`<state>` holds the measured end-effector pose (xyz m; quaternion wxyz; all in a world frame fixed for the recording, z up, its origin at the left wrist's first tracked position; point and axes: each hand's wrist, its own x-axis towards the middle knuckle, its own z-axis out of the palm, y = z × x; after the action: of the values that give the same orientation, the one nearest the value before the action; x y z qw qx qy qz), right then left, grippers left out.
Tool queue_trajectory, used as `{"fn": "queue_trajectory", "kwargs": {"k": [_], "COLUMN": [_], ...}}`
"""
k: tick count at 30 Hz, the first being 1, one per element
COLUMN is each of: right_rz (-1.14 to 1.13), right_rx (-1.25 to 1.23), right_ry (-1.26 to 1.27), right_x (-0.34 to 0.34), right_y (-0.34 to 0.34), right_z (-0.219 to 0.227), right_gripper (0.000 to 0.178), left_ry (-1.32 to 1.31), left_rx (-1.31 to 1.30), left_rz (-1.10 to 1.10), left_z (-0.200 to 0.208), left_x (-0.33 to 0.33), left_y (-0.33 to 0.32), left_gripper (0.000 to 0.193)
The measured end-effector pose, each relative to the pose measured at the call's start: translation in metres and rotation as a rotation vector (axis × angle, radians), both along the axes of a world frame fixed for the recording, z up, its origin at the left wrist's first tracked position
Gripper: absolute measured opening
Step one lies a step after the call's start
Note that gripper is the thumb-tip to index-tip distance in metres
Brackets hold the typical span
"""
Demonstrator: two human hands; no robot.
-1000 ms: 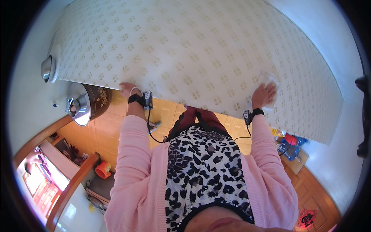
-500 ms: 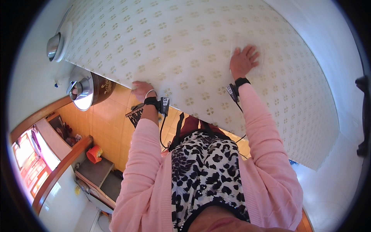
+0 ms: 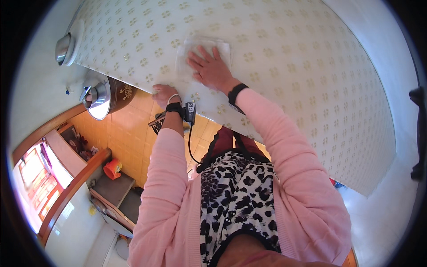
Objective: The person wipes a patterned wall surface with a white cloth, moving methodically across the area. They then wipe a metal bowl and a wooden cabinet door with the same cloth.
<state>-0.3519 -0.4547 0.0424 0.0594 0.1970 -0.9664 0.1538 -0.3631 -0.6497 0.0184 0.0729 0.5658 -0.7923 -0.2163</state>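
Observation:
My right hand (image 3: 211, 69) lies flat with fingers spread on a thin white cloth (image 3: 225, 50), pressing it against the patterned tablecloth (image 3: 275, 80). The palm hides part of the white cloth. At the near left edge of the table, my left hand (image 3: 163, 93) rests with its fingers loosely apart, touching the edge and holding no loose thing. A black strap with a small grey device (image 3: 190, 111) sits on the left wrist. Another black strap (image 3: 237, 92) circles the right wrist.
Metal bowls (image 3: 64, 49) stand at the table's far left corner. Beside the table are a dark brown pot-like container (image 3: 120, 95) and a metal vessel (image 3: 95, 95). An orange-red bucket (image 3: 113, 169) sits on a grey surface at lower left. A white wall (image 3: 402, 129) borders the right.
My right hand has swept left across the tablecloth, and the white cloth under it now shows clearly. My left hand has stayed at the table edge.

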Motion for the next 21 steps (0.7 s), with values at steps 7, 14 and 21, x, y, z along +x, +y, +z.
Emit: {"fn": "queue_trajectory", "kwargs": {"k": [7, 14, 21], "right_rz": [-0.356, -1.246, -2.253], "right_rx": [0.004, 0.436, 0.105], "right_ry": [0.003, 0.089, -0.433], "right_x": [0.109, 0.243, 0.212], "right_y": [0.122, 0.339, 0.429], "right_z": [-0.005, -0.037, -0.019], "right_gripper": [0.056, 0.057, 0.078], "left_ry": [-0.007, 0.047, -0.012], "left_rx": [0.020, -0.011, -0.001], "left_rz": [0.015, -0.015, 0.003], "left_z": [-0.009, -0.018, -0.010], "left_x": [0.000, 0.001, 0.004], "left_y": [-0.007, -0.011, -0.004], "left_gripper": [0.059, 0.058, 0.058]}}
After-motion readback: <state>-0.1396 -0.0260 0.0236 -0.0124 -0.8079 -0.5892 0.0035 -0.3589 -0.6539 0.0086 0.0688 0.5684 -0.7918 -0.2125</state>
